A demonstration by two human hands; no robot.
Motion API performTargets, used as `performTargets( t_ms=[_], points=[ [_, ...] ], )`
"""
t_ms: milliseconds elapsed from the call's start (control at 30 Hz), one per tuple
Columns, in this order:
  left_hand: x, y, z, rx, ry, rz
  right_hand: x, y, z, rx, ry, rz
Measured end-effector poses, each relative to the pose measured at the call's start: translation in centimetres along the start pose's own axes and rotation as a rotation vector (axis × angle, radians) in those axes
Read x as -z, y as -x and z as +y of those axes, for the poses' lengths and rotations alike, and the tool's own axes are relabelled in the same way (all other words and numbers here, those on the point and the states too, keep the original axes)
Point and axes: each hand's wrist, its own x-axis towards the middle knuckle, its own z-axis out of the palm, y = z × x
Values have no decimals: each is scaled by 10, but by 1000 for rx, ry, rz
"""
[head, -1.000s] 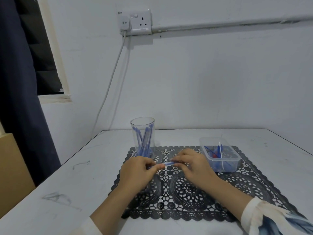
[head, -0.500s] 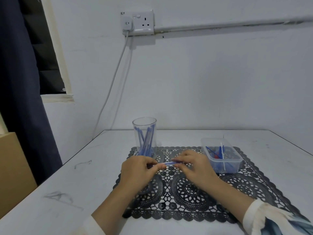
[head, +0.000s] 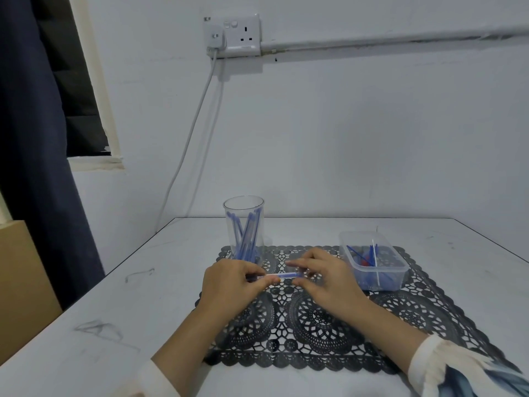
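Both hands hold one blue pen [head: 284, 275] level above a black lace placemat [head: 320, 325]. My left hand [head: 229, 287] pinches its left end between thumb and fingers. My right hand [head: 323, 279] pinches its right end. Behind the left hand stands a clear plastic cup [head: 244, 227] with several blue pens upright in it. To the right, on the mat, sits a clear plastic tub [head: 373, 260] with pen parts in blue, red and white.
The mat lies on a white table [head: 114, 325] set against a white wall. A cable [head: 189, 133] hangs from a wall socket [head: 233, 35] down behind the table. A dark curtain [head: 34, 167] and a brown box [head: 20, 287] stand at the left.
The hands and pen hold almost the same place over the mat. The view has shifted slightly.
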Motion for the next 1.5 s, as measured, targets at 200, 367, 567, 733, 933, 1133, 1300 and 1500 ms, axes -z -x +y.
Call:
performTargets(
  t_ms=[200,367,567,733,933,1133,1300,1500],
  points=[
    [1,-1,-2,3,-10,2,0,0,1,-13,31,3],
    [2,-3,-5,1,-12,-6,-1,0,2,34,63,31],
    [0,-2,-6,14,30,0,-1,1,7,61,31,75],
    [0,-1,-6,0,2,16,-2,1,9,91,66,46],
    [3,-3,-8,-17,-26,23,-2,2,7,92,191,10],
    [6,-4,-11,-21,-52,36,1,3,4,102,250,-70],
    [5,-4,-10,-33,-67,37,0,2,4,102,264,-97],
    [4,-4,-12,-54,-56,32,1,3,3,93,294,-162]
  ],
)
